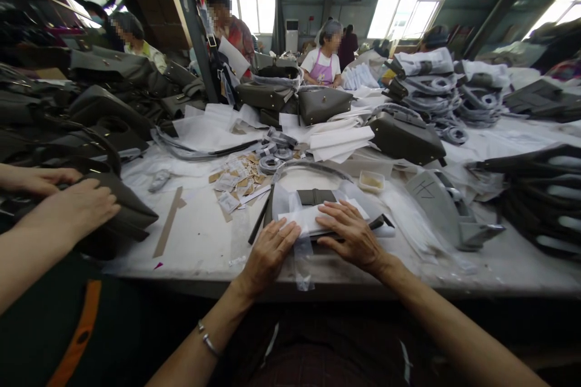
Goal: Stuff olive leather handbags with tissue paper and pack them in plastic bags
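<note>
A dark olive handbag (316, 196) lies on the table before me, partly covered by white paper (306, 217). Its handle (313, 166), wrapped in pale material, arches away from me. My left hand (270, 251) rests on the paper's left part, fingers stretched out together. On the right side, my right hand (351, 233) lies with its fingers spread over the paper. Between my hands a clear plastic strip (303, 263) hangs down toward the table edge. The hands hide part of the bag beneath.
At left, a co-worker's hands (77, 205) touch another dark bag (129, 205). A tape dispenser (447, 208) stands at right, near a small plastic tub (371, 181). Tags and small packets (236, 178) lie behind left. Stacked wrapped straps (429, 87) and several bags stand farther back.
</note>
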The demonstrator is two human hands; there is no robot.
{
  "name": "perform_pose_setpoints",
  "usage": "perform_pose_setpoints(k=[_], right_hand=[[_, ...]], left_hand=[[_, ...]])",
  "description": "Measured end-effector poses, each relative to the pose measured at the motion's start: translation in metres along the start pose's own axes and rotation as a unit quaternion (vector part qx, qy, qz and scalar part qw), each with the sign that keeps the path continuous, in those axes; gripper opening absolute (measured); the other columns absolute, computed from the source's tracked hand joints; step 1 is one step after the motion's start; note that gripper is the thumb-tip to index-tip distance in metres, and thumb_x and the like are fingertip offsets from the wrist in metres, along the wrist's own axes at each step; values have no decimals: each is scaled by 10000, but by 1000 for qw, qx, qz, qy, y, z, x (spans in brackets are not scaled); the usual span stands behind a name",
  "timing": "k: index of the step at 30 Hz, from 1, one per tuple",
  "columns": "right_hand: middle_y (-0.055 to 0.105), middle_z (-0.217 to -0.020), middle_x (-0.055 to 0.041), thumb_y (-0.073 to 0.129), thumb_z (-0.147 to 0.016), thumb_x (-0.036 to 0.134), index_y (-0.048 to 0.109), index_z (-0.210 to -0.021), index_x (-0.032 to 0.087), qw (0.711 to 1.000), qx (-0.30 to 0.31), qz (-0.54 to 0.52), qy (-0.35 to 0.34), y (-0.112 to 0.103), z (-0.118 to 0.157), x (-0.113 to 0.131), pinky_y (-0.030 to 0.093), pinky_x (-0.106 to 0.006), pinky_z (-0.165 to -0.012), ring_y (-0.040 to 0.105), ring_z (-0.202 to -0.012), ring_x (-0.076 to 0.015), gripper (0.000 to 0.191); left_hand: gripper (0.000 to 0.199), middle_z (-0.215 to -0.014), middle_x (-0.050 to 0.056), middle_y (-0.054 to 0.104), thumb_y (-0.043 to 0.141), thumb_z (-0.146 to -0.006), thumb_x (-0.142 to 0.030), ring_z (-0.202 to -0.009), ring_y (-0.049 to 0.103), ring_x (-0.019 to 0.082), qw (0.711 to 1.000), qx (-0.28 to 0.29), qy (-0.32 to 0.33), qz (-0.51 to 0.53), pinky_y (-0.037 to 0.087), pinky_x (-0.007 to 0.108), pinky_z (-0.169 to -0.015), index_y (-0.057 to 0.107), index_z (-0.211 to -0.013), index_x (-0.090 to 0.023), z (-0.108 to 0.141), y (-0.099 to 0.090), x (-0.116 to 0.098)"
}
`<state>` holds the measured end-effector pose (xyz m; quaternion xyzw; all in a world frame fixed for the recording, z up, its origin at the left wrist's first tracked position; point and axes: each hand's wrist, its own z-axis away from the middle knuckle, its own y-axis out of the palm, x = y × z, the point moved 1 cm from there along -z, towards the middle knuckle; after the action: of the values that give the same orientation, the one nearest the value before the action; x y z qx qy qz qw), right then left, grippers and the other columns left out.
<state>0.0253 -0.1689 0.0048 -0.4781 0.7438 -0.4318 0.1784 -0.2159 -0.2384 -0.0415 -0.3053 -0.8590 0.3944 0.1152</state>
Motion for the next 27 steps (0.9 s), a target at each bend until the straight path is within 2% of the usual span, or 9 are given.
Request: perform_pose_setpoints(k=[6,11,16,19,23,27], right_hand=[[741,-1065,-50,590,-936,216,691,-1078,224,993,-63,-98,-7,24,-14,21,435,-441,-1058,650,-1100,-199,175],[737,-1016,-46,655,-893,235,675,-1010,231,995,-67,-80,-3,33,-14,25,438,-444,-1026,654,-1043,-213,119],[716,-960,-49,644,-881,244,639,-905,226,998,-56,-21,14,34,-17,33,435,-436,-973,630,-952,-220,30],[707,-929,-53,609,-881,225,623,-870,218,998,-63,8,19,42,-17,36,427,-434,-962,617,-924,-223,19],[698,-928,-63,582,-886,211,629,-905,211,998,-64,15,22,45,-18,36,429,-436,-968,612,-936,-227,50],[689,-1064,-86,619,-897,248,618,-1112,198,999,-50,-20,1,25,-7,40,422,-437,-1012,593,-1064,-237,221]], left_hand=[[455,-1294,115,621,409,-944,-64,-1328,477,240,1000,-21,-10,8,447,458,-1085,439,-1390,-153,1,4,2],[450,-1284,117,622,415,-932,-61,-1336,469,238,999,-23,-21,21,421,475,-1106,442,-1369,-164,3,6,2],[435,-1309,127,600,434,-912,-78,-1377,419,256,997,-7,-23,78,355,532,-1143,457,-1339,-155,-1,-2,1],[351,-1266,115,632,485,-933,-142,-1325,486,247,993,-16,-41,106,379,518,-1126,502,-1283,-165,-4,-4,0],[212,-1127,58,707,507,-943,-119,-1193,600,207,994,-66,-60,68,422,466,-1083,591,-1121,-199,-7,2,-4],[220,-1096,42,722,496,-940,-92,-1177,610,205,995,-79,-56,27,389,471,-1097,622,-1081,-203,-8,4,-8]])
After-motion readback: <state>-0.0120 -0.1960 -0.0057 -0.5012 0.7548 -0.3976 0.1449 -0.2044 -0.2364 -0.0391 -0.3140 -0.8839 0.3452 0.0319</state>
